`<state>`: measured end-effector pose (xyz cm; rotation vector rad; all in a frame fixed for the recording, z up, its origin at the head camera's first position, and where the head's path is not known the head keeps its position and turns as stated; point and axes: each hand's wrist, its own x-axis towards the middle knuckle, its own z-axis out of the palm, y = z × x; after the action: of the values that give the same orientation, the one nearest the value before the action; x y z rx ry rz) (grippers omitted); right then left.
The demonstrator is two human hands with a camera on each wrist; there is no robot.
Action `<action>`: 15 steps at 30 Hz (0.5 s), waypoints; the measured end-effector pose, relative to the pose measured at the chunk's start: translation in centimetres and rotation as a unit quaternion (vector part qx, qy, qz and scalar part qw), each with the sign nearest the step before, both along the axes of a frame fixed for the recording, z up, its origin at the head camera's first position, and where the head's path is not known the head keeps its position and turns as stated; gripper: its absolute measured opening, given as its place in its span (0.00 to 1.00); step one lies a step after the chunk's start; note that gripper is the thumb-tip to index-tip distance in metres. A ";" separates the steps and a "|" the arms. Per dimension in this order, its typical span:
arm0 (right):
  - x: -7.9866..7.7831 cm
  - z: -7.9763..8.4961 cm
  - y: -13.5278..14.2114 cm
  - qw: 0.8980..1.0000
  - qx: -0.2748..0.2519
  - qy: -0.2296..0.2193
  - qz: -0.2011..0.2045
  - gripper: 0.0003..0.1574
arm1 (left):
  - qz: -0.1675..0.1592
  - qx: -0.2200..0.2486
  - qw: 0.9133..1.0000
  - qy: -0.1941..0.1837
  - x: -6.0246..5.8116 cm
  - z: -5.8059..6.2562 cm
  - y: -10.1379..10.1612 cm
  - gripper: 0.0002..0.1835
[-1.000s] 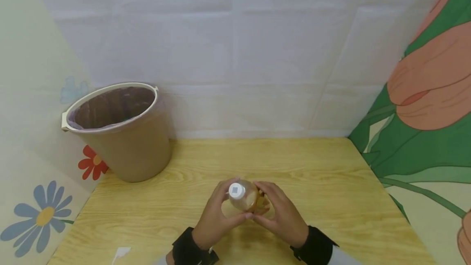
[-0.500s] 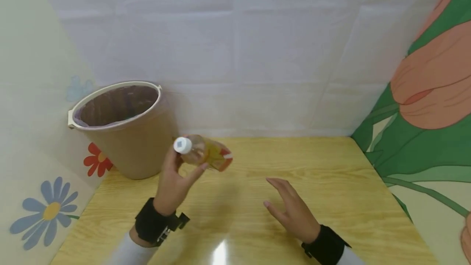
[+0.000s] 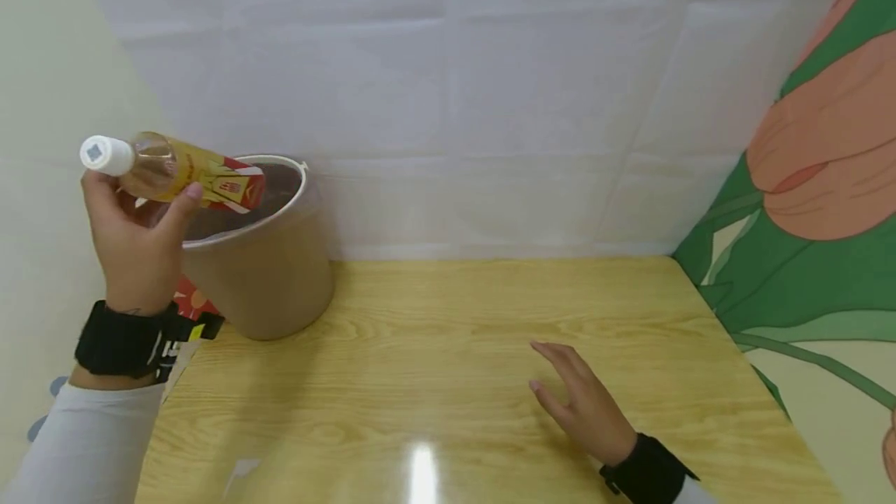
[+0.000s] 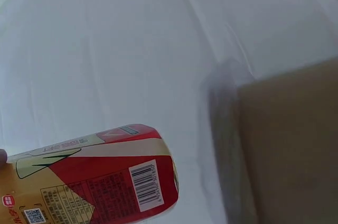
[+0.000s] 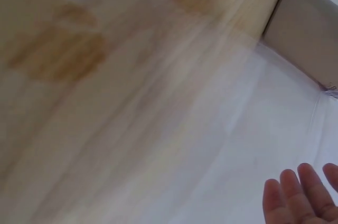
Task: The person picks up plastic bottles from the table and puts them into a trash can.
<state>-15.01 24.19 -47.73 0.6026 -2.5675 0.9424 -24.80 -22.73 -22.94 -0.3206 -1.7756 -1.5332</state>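
My left hand [image 3: 140, 247] grips a clear plastic bottle [image 3: 189, 173] with a white cap and a red and yellow label. Tilted, the bottle is over the opening of the brown bin [image 3: 273, 278] in the head view, its cap toward the left and its base toward the right. The left wrist view shows the bottle's [image 4: 100, 182] red base end and barcode, with a fingertip at the left edge. My right hand [image 3: 588, 403] holds nothing above the right part of the table, its fingers extended. In the right wrist view several fingers [image 5: 298, 197] show.
The bin stands at the back left of the wood-grain table [image 3: 448, 348], lined with a plastic bag. A small white scrap [image 3: 245, 467] lies at the front left. A white sheet [image 3: 532, 115] hangs behind, and a painted wall [image 3: 826, 271] borders the right side.
Both hands were around the bottle at the table's middle. The right hand let go and moved slightly right; the left carried the bottle up and left to the bin, tilting it.
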 end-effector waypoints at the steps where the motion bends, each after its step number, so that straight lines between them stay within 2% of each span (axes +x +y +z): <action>1: 0.0 -0.1 0.0 1.000 -0.003 -0.006 -0.001 0.41 | 0.019 -0.003 1.000 -0.024 -0.5 -0.1 -1.0 0.36; 4: 0.1 -0.4 -0.1 1.000 -0.010 -0.017 -0.006 0.40 | 0.059 -0.001 0.994 -0.092 -1.4 -0.5 -3.6 0.38; 7: 0.2 -0.6 0.0 1.000 -0.013 -0.016 -0.007 0.40 | 0.074 0.014 0.987 -0.142 -1.9 -1.0 -5.5 0.39; 11: 0.3 -0.8 0.1 1.000 -0.015 -0.016 -0.001 0.39 | 0.072 0.028 0.984 -0.160 -2.1 -1.4 -6.6 0.39; 13: 0.3 -0.8 0.1 1.000 -0.016 -0.020 0.004 0.39 | 0.075 0.016 0.984 -0.162 -2.4 -1.3 -6.6 0.38; 15: 0.2 -0.7 0.0 1.000 -0.016 -0.017 0.010 0.38 | 0.096 -0.014 0.980 -0.175 -2.6 -1.1 -6.5 0.38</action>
<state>-14.78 24.18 -48.39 0.6103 -2.5762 1.0072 -27.39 -29.19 -24.07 0.1159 -2.0327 -1.4924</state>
